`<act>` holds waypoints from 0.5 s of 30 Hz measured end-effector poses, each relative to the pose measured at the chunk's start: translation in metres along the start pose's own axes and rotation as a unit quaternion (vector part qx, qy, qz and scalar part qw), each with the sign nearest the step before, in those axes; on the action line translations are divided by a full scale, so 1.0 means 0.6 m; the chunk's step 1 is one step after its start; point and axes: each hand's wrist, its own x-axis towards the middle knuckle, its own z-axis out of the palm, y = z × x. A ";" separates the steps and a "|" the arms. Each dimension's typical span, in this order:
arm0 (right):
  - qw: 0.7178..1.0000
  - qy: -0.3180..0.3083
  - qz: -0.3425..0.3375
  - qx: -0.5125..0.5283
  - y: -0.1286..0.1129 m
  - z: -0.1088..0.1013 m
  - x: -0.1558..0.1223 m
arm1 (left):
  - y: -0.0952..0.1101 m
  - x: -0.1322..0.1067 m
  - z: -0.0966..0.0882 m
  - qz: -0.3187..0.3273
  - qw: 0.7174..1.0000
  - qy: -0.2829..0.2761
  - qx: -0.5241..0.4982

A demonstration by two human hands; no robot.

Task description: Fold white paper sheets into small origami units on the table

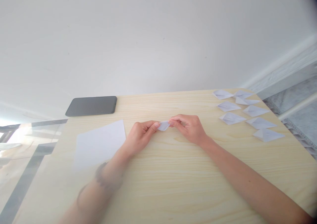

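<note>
My left hand (pixel 141 135) and my right hand (pixel 189 127) meet over the middle of a light wooden table (pixel 173 177). Both pinch a small folded white paper piece (pixel 163 125) between their fingertips, the left from the left side, the right from the right. The paper is held just above the tabletop. A flat white sheet of paper (pixel 100 144) lies on the table beside my left wrist.
A dark phone (pixel 91 106) lies face down at the table's far left edge. Several folded white paper shapes (pixel 247 113) are laid out in rows at the far right. A white wall rises behind the table; floor shows beyond the right edge.
</note>
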 end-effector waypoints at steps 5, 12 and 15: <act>1.000 -0.019 -0.001 0.013 -0.002 0.001 -0.003 | 0.006 0.001 0.010 -0.046 0.998 0.048 -0.022; 0.998 -0.024 -0.064 -0.002 -0.007 0.005 -0.006 | 0.014 -0.005 0.011 -0.034 0.997 0.073 0.007; 0.998 -0.014 -0.068 -0.003 -0.006 0.006 -0.006 | 0.012 -0.005 0.011 -0.061 0.995 0.074 -0.030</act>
